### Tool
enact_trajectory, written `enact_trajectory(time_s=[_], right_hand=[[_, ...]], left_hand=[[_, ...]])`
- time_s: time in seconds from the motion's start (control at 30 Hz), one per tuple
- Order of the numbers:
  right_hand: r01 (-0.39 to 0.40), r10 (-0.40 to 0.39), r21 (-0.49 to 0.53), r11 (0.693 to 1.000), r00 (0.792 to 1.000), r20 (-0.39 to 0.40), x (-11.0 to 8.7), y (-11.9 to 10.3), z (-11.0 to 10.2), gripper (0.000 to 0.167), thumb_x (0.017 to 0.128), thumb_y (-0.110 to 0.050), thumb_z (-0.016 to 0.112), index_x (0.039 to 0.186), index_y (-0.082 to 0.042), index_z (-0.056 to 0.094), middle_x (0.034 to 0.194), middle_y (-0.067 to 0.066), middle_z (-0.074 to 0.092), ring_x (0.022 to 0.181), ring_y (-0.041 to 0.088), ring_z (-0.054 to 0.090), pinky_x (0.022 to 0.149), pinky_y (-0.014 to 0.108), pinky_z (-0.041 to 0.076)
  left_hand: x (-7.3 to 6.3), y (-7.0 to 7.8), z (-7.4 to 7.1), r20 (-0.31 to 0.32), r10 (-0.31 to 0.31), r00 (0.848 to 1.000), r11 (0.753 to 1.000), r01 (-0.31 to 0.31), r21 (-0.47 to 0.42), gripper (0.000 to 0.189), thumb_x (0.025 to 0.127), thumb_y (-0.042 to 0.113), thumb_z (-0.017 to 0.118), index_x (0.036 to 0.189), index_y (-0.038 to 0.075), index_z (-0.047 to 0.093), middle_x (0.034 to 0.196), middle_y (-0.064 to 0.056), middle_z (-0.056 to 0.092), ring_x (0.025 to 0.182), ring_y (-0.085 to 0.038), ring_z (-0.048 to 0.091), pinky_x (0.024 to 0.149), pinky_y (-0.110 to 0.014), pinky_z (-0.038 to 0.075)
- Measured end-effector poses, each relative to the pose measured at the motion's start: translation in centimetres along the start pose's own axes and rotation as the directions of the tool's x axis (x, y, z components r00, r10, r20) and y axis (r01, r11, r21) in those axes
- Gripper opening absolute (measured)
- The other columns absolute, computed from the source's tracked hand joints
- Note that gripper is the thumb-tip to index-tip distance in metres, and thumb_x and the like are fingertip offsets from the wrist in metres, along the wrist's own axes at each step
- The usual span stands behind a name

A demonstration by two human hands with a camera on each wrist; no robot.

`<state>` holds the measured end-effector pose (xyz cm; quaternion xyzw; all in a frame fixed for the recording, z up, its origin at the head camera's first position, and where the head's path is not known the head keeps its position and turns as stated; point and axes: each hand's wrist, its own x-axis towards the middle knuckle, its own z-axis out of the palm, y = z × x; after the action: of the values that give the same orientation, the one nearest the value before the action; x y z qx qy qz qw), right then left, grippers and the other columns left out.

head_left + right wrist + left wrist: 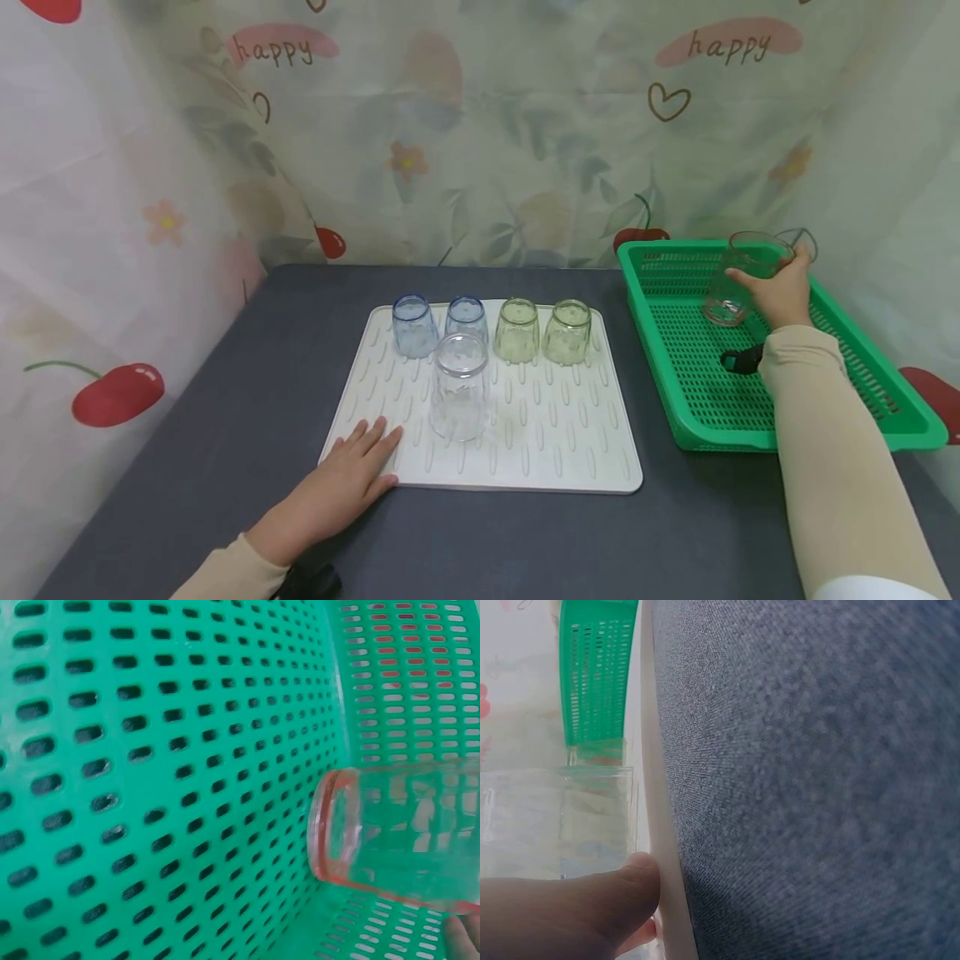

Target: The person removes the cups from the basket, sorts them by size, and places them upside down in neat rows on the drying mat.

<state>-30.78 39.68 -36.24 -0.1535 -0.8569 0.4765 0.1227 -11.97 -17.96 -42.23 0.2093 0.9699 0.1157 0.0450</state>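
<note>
Over the green basket [697, 435], my right hand [782, 292] grips a clear glass mug [726, 302] near its rim. The mug has a pinkish tint, and its thick base [330, 825] shows in the right wrist view. My left hand [348, 475] rests on the front left edge of a white ridged drying mat [555, 450], fingers extended. On the mat, two blue glasses [414, 329] and two green glasses [517, 333] line the back. A taller clear glass [460, 396] stands upside down in front of the blue pair.
The mat lies on a dark grey table [300, 333], with the basket standing to its right. A patterned curtain [487, 150] hangs behind and at both sides. The basket's raised, slotted walls surround the space below the mug.
</note>
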Motion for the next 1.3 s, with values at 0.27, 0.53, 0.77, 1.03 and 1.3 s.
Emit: enact_trajectory(time_s=[0.27, 0.53, 0.77, 1.03, 1.3], right_hand=[[-0.003, 0.003, -0.012, 1.000, 1.000, -0.016, -0.3, -0.2, 0.1, 0.105, 0.089, -0.050, 0.060, 0.154, -0.013, -0.014, 0.158, 0.024, 0.010, 0.145, 0.041, 0.017, 0.114, 0.057, 0.023], [-0.032, 0.032, -0.023, 0.999, 0.999, -0.014, -0.8, -0.7, -0.2, 0.105, 0.087, -0.051, 0.062, 0.154, -0.013, -0.011, 0.158, 0.024, 0.011, 0.143, 0.042, 0.020, 0.112, 0.057, 0.026], [-0.033, 0.033, -0.043, 0.999, 0.999, 0.013, -0.6, -0.8, -0.3, 0.109, 0.084, -0.055, 0.064, 0.153, -0.010, -0.007, 0.156, 0.026, 0.013, 0.141, 0.045, 0.023, 0.109, 0.059, 0.029], [-0.034, 0.040, -0.062, 0.997, 0.996, 0.086, -1.4, -1.9, -0.5, 0.114, 0.082, -0.056, 0.067, 0.153, -0.007, -0.009, 0.155, 0.030, 0.016, 0.136, 0.049, 0.027, 0.108, 0.061, 0.029], [-0.015, 0.031, -0.104, 0.994, 0.988, 0.150, -1.9, -2.8, -1.2, 0.116, 0.083, -0.056, 0.066, 0.152, 0.000, -0.009, 0.151, 0.033, 0.022, 0.125, 0.043, 0.037, 0.095, 0.050, 0.043]], left_hand=[[-0.1, -0.1, 0.1, -0.008, 0.001, 1.000, 1.000, -0.001, 0.000, 0.056, 0.096, 0.030, 0.060, 0.144, 0.005, 0.045, 0.149, -0.026, 0.039, 0.138, -0.047, 0.034, 0.102, -0.066, 0.034], [-0.2, 0.1, -0.1, -0.005, 0.014, 1.000, 1.000, -0.015, -0.002, 0.056, 0.096, 0.030, 0.060, 0.144, 0.006, 0.045, 0.148, -0.025, 0.040, 0.137, -0.048, 0.035, 0.101, -0.066, 0.035], [0.1, 0.1, 0.1, 0.011, -0.003, 1.000, 1.000, 0.003, -0.009, 0.056, 0.096, 0.030, 0.060, 0.144, 0.005, 0.045, 0.148, -0.026, 0.040, 0.138, -0.047, 0.034, 0.102, -0.067, 0.034], [0.2, 0.1, 0.0, 0.014, -0.009, 1.000, 1.000, 0.009, -0.003, 0.056, 0.096, 0.029, 0.060, 0.144, 0.004, 0.045, 0.148, -0.026, 0.039, 0.138, -0.048, 0.033, 0.102, -0.067, 0.033], [0.1, 0.2, -0.1, 0.012, -0.008, 1.000, 1.000, 0.008, -0.005, 0.056, 0.095, 0.029, 0.061, 0.143, 0.004, 0.046, 0.148, -0.026, 0.040, 0.137, -0.047, 0.034, 0.102, -0.066, 0.034]])
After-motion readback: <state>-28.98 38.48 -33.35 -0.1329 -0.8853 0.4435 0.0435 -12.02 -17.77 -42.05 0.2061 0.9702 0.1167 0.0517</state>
